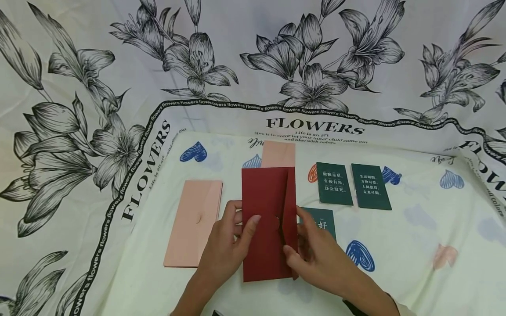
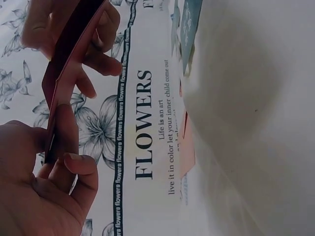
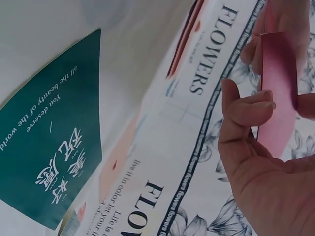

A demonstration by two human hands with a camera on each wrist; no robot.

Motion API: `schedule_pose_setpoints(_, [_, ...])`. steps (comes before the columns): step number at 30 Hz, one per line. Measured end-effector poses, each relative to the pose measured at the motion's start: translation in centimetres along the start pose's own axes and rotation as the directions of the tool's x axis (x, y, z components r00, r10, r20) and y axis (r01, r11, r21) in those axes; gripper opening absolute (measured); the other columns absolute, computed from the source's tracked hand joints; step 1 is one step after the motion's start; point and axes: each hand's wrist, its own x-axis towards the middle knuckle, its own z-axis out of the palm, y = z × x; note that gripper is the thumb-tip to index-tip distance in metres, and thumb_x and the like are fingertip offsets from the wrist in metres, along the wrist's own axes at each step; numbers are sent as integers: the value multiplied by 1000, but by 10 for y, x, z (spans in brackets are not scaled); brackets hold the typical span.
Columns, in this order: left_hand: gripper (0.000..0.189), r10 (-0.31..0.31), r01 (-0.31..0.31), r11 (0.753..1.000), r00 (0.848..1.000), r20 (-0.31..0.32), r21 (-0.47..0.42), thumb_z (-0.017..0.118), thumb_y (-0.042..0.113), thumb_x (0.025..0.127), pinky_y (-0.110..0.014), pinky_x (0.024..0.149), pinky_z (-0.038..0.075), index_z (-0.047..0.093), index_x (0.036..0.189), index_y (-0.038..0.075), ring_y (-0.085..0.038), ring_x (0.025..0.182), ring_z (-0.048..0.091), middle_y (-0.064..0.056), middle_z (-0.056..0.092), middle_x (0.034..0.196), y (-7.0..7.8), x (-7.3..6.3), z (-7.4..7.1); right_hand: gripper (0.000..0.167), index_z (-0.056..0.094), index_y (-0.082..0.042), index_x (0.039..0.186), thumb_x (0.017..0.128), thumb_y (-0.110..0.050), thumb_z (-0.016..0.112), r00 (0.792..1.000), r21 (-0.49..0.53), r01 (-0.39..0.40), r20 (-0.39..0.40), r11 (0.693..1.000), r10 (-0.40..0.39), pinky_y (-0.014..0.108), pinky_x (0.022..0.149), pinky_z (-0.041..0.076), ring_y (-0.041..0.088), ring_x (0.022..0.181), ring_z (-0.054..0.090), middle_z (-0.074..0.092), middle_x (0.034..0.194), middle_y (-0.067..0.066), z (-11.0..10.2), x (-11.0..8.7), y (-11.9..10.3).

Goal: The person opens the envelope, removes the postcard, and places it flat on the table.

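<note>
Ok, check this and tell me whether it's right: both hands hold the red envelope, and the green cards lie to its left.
One thing is wrong: the green cards lie to the right of the red envelope, as the head view shows. The left hand and right hand do both hold it.

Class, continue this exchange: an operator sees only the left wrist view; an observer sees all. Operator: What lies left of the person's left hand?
Observer: A pale pink rectangular paper envelope.
Operator: How many dark green rectangular paper cards show?
Observer: Three in the head view, the nearest partly behind the right hand.
Operator: Any English on them?
Observer: One reads "You deserve all the beauty of the world" in the right wrist view.
</note>
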Motion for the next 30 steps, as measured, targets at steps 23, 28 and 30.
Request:
schedule_pose_setpoints(23, [32, 66, -67, 997, 997, -33, -29, 56, 31, 112, -32, 62, 59, 46, 140, 21, -10, 77, 74, 13, 75, 114, -5, 0, -9, 75, 37, -31, 161, 99, 1, 66, 983, 37, 111, -149, 993, -104, 28, 64, 56, 13, 86, 64, 64, 129, -3, -7, -7, 9])
schedule_pose_setpoints(28, [32, 54, -55, 998, 998, -37, -32, 55, 32, 112, -32, 63, 60, 45, 140, 21, -10, 79, 76, 14, 75, 114, -5, -1, -11, 75, 38, -28, 160, 98, 6, 63, 980, 66, 127, -163, 990, -114, 28, 71, 56, 15, 90, 63, 64, 128, -4, -8, -7, 10])
schedule_pose_setpoints(30, [32, 52, -53, 998, 998, -38, -34, 55, 32, 112, -32, 63, 60, 45, 140, 21, -10, 81, 76, 14, 75, 114, -6, -1, -12, 74, 38, -26, 160, 98, 7, 62, 977, 72, 145, -166, 987, -132, 28, 72, 56, 15, 91, 63, 65, 126, -4, -8, -7, 10])
